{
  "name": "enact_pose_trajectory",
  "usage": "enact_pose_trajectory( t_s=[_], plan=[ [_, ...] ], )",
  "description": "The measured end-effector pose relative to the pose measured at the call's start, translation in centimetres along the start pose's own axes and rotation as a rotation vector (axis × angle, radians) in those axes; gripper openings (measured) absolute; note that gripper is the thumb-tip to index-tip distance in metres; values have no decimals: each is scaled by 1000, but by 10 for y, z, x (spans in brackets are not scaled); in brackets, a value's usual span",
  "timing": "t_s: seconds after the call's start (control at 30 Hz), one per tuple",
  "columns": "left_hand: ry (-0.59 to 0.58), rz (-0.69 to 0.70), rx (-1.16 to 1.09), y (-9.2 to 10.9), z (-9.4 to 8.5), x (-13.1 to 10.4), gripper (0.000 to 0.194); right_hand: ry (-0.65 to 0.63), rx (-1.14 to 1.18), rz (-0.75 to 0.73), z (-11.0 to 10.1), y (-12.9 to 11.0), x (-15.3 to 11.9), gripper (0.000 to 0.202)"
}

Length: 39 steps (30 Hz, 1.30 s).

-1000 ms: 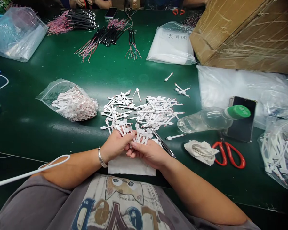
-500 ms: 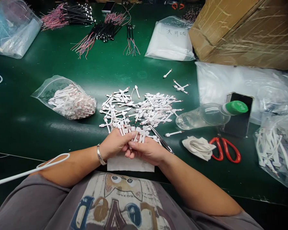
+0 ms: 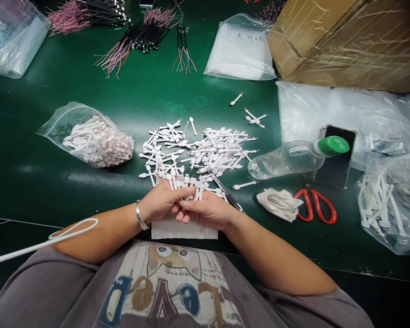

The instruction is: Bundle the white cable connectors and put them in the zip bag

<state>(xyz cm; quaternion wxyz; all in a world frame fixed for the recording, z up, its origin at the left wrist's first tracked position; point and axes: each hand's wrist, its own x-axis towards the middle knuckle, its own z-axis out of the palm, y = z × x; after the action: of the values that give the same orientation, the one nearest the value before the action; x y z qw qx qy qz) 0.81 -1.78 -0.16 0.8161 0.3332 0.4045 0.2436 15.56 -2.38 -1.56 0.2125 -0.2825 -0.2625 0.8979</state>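
Both hands meet low in the middle of the view, at the near side of a pile of short white cables (image 3: 222, 148). My left hand (image 3: 162, 198) is closed on several white cables (image 3: 179, 181), whose square connector ends stick up in a row. Fingers of my right hand (image 3: 208, 207) close round the lower part of the same bunch, touching the left fingers. Beneath the hands lies a white paper sheet (image 3: 184, 230). Dark tweezers (image 3: 227, 193) lie just beyond the right hand, partly among the cables. The fingertips are partly hidden behind the bunch.
A bag of white cables (image 3: 99, 141) lies left. To the right are a bottle (image 3: 287, 159), a phone (image 3: 338, 166), crumpled tissue (image 3: 280, 205), red-handled scissors (image 3: 323, 207) and another cable bag (image 3: 386, 205). Farther back are a carton (image 3: 341, 41) and black wire bundles (image 3: 146, 36).
The whole view has shifted slightly, so the table items appear higher and a little to the left. My hands still hold the bunch, with their fingers drawn slightly closer together.
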Motion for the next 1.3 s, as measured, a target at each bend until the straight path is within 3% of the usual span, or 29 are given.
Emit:
enact_pose_trajectory(
  t_s=[0.13, 0.77, 1.3],
  plan=[
    [-51, 0, -30, 0, 2, -2, 36, -3, -26, -3, 1, 1, 0, 25],
    [49, -50, -40, 2, 3, -2, 46, -77, 112, 18, 0, 0, 1, 28],
    [9, -17, 10, 1, 0, -1, 41, -70, 80, 37, -4, 2, 1, 25]
  ],
)
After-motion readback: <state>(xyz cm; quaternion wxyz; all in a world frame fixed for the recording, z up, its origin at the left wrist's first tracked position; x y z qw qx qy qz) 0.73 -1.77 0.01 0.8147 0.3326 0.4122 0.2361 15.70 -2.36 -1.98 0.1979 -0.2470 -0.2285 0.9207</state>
